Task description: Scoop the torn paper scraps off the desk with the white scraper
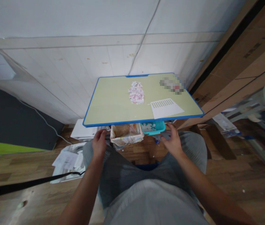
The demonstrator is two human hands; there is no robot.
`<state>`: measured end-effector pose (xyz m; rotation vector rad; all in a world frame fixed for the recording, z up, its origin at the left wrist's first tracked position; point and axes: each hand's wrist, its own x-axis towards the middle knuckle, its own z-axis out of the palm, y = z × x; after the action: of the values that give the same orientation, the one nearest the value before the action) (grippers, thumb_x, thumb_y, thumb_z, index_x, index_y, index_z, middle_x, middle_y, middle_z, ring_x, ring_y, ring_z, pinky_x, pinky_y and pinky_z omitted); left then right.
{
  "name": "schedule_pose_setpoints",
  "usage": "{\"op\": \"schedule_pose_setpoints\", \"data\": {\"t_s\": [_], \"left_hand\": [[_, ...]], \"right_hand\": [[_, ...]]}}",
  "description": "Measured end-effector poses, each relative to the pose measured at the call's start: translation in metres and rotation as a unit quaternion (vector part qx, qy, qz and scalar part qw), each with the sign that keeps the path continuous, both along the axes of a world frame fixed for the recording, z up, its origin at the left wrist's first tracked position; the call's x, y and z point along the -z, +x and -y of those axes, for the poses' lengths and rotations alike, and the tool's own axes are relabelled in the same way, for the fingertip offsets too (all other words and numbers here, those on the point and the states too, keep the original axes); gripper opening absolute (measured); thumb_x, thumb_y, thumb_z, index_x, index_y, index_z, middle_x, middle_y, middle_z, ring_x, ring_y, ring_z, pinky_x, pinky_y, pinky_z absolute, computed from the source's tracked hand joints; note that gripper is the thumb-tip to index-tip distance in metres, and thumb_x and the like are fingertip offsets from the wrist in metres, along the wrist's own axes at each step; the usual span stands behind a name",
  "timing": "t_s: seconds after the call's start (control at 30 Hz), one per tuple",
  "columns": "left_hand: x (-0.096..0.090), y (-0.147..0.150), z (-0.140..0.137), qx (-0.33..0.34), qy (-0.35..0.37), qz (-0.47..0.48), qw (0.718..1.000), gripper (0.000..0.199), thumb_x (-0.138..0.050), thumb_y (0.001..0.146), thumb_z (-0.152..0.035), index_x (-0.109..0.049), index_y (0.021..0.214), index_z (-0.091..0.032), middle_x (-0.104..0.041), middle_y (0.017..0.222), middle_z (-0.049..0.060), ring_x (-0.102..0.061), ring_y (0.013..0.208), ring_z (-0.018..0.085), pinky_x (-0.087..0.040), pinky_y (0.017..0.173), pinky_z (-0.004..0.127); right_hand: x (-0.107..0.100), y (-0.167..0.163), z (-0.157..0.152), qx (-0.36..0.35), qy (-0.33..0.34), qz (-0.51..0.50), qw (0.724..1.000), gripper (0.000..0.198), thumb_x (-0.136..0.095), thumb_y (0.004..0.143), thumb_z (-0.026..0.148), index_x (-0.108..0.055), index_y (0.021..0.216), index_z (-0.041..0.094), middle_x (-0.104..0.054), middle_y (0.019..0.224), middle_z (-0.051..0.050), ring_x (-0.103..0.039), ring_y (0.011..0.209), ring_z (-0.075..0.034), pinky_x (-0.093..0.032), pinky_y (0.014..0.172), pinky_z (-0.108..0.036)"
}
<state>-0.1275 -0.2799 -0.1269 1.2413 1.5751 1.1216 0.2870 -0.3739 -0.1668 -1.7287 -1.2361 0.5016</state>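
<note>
My left hand (99, 141) is at my left knee, beside a lined bin (129, 138) with a stained paper or plastic lining. Its fingers are mostly hidden, so their grip does not show. Over by my right knee, my right hand (173, 140) has its fingers apart, close to a turquoise basket (159, 130) with pale scraps inside. Both containers are partly under the front edge of a small blue-rimmed table (109, 100). On the tabletop lie a heap of pinkish-white paper pieces (136, 93) and a white sheet with a row of slots (166, 110).
A pixelated item (172, 85) lies at the table's back right. A white wall (76, 62) stands behind, large cardboard boxes (244, 62) at right. White bins with papers (66, 161) sit on the floor at left. A black strap (29, 184) crosses the lower left.
</note>
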Motion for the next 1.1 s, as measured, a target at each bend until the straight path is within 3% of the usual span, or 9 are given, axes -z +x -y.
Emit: {"op": "schedule_pose_setpoints", "data": {"t_s": [0.07, 0.13, 0.23, 0.4, 0.5, 0.93, 1.1], "left_hand": [[-0.015, 0.001, 0.019, -0.034, 0.103, -0.057, 0.992, 0.051, -0.071, 0.103, -0.07, -0.077, 0.131, -0.028, -0.083, 0.139, 0.01, -0.071, 0.146, 0.039, -0.053, 0.131, 0.05], [-0.029, 0.007, 0.032, 0.035, 0.224, -0.146, 0.963, 0.052, -0.083, 0.1, -0.062, -0.079, 0.139, -0.028, -0.078, 0.15, 0.011, -0.068, 0.149, 0.039, -0.051, 0.134, 0.05], [-0.04, 0.017, 0.036, 0.141, 0.294, -0.224, 0.918, 0.045, -0.09, 0.097, -0.048, -0.083, 0.137, -0.03, -0.075, 0.156, 0.012, -0.068, 0.149, 0.04, -0.051, 0.135, 0.055], [-0.038, 0.015, 0.026, 0.187, 0.317, -0.25, 0.896, 0.014, -0.086, 0.102, -0.042, -0.087, 0.107, -0.029, -0.082, 0.142, 0.012, -0.072, 0.138, 0.039, -0.057, 0.127, 0.059], [-0.037, 0.01, 0.024, 0.205, 0.327, -0.242, 0.89, 0.016, -0.084, 0.105, -0.041, -0.085, 0.097, -0.027, -0.084, 0.135, 0.012, -0.074, 0.135, 0.038, -0.06, 0.123, 0.058], [-0.041, -0.003, 0.023, 0.204, 0.31, -0.231, 0.899, 0.015, -0.085, 0.101, -0.043, -0.086, 0.098, -0.029, -0.085, 0.139, 0.01, -0.075, 0.139, 0.038, -0.059, 0.127, 0.058], [-0.049, -0.004, 0.033, 0.188, 0.299, -0.217, 0.91, 0.026, -0.083, 0.103, -0.044, -0.086, 0.124, -0.029, -0.08, 0.149, 0.01, -0.073, 0.143, 0.035, -0.058, 0.129, 0.053]], "right_hand": [[-0.008, -0.002, 0.003, -0.017, 0.022, 0.028, 0.999, 0.066, -0.081, 0.08, 0.037, -0.073, 0.145, 0.029, -0.07, 0.163, -0.018, -0.071, 0.145, -0.043, -0.057, 0.129, -0.065], [-0.015, -0.005, 0.0, -0.032, 0.031, 0.048, 0.998, 0.041, -0.081, 0.08, 0.04, -0.077, 0.12, 0.03, -0.079, 0.143, -0.015, -0.075, 0.138, -0.042, -0.061, 0.123, -0.061], [-0.022, -0.005, -0.005, -0.039, 0.037, 0.067, 0.996, 0.026, -0.078, 0.083, 0.041, -0.072, 0.105, 0.03, -0.081, 0.112, -0.01, -0.08, 0.107, -0.037, -0.068, 0.105, -0.056], [-0.019, -0.006, 0.004, -0.043, 0.04, 0.083, 0.995, 0.023, -0.074, 0.082, 0.039, -0.069, 0.102, 0.031, -0.079, 0.101, -0.007, -0.078, 0.094, -0.033, -0.069, 0.094, -0.052], [-0.014, -0.009, 0.008, -0.038, 0.041, 0.085, 0.995, 0.022, -0.072, 0.082, 0.037, -0.069, 0.103, 0.031, -0.081, 0.105, -0.007, -0.079, 0.098, -0.033, -0.07, 0.098, -0.052], [-0.018, -0.021, 0.015, -0.03, 0.053, 0.08, 0.995, 0.026, -0.073, 0.083, 0.032, -0.074, 0.109, 0.031, -0.083, 0.111, -0.01, -0.081, 0.11, -0.038, -0.071, 0.102, -0.056], [-0.024, -0.025, 0.019, -0.041, 0.062, 0.057, 0.996, 0.047, -0.074, 0.087, 0.034, -0.08, 0.134, 0.032, -0.085, 0.138, -0.012, -0.08, 0.133, -0.039, -0.065, 0.121, -0.06]]}}
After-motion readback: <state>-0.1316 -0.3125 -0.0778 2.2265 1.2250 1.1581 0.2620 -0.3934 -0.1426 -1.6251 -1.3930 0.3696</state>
